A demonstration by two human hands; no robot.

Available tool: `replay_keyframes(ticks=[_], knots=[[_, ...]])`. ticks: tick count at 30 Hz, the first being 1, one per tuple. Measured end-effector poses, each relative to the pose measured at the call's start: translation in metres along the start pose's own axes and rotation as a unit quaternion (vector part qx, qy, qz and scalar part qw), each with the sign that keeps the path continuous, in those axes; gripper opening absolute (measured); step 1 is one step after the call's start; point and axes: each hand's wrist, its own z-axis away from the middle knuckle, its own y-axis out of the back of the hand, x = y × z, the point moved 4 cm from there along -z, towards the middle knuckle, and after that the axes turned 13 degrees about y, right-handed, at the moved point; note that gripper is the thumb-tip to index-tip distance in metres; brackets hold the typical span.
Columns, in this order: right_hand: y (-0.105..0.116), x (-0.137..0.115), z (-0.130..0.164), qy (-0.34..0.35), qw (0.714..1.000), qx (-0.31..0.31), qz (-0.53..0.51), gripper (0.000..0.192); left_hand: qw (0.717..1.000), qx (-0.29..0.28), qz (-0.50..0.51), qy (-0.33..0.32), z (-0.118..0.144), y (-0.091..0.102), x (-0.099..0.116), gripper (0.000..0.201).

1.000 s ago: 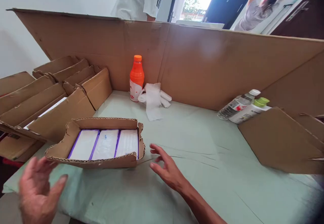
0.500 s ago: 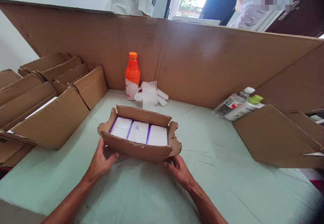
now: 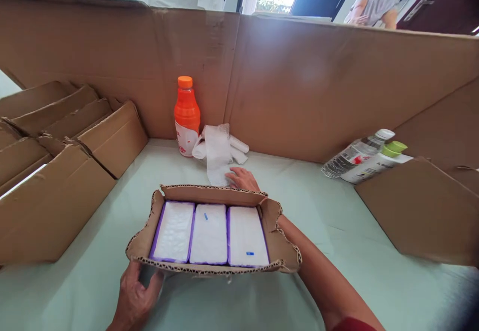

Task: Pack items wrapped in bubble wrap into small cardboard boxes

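An open cardboard box (image 3: 209, 271) sits before me with three white packs edged in purple inside, side by side; the middle white pack (image 3: 208, 236) bears a small blue mark. At its near left corner, my left hand (image 3: 136, 288) grips the box, thumb by the front wall and fingertips hidden. My right arm passes along the box's right side. Beyond the far wall, my right hand (image 3: 243, 177) has its fingers stretched out, fingertips beside the loose end of a white plastic roll (image 3: 218, 151). Whether they touch it I cannot tell.
An orange bottle (image 3: 187, 116) stands by the roll against a tall cardboard screen (image 3: 299, 86). Several cardboard trays (image 3: 56, 196) crowd the left. At right, a clear bottle (image 3: 355, 154) and a white bottle with green cap (image 3: 374, 164) lean beside another carton (image 3: 415, 211). People stand behind the screen.
My right hand has left the box's front right corner and reached over behind it to the plastic roll. The box is nearer to me and shows more of its inside. My left hand stays at its corner.
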Motion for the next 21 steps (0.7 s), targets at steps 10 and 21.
replay_keyframes(ticks=[10, 21], knots=[[0.052, -0.012, 0.110, -0.003, 0.995, 0.018, 0.098, 0.029, 0.998, -0.035, 0.043, 0.015, -0.009, 0.001, 0.011, 0.050], [0.105, -0.072, 0.274, -0.156, 0.981, 0.051, 0.103, 0.040, 0.983, -0.117, 0.130, 0.050, -0.009, 0.012, 0.041, 0.054]])
